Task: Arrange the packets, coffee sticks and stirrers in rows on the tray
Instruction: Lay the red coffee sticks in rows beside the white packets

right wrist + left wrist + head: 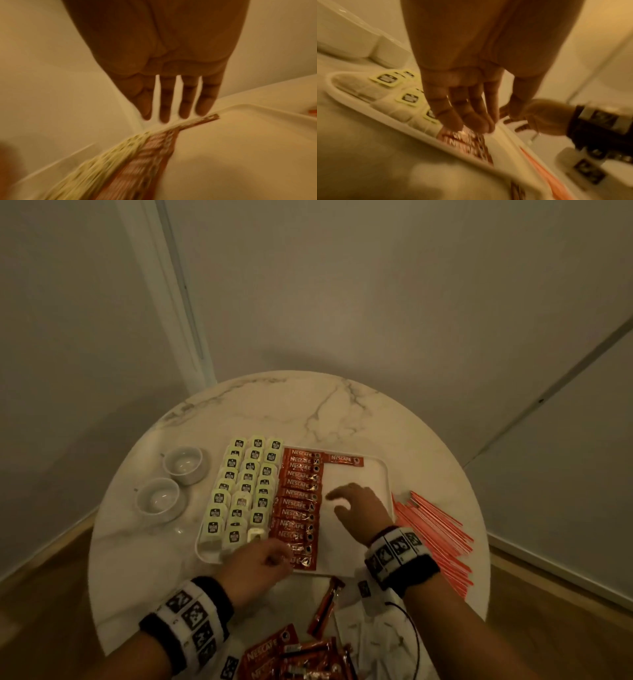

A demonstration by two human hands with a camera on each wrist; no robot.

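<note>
Tray [383, 474]: sitting on a round marble table [260, 405], its left part filled, its right part bare and giving room for further rows.
Packets [245, 487]: lying in three overlapping columns along the tray's left side, labels up.
Coffee sticks [301, 501]: running in one shingled column just beside the packets; a single stick [346, 459] is lying at the far edge, likely starting a second column.
Left hand [260, 563]: fingers reaching down onto the nearest sticks at the tray's near rim, apparently squaring them; whether they are pinching one cannot be told.
Right hand [359, 508]: hovering over the bare area, fingers spread and loose, holding nothing.
Stirrers [435, 529]: fanning out on the table just off the tray's right rim, not yet placed.
Loose sticks [291, 655]: waiting in a heap at the table's near edge.
</note>
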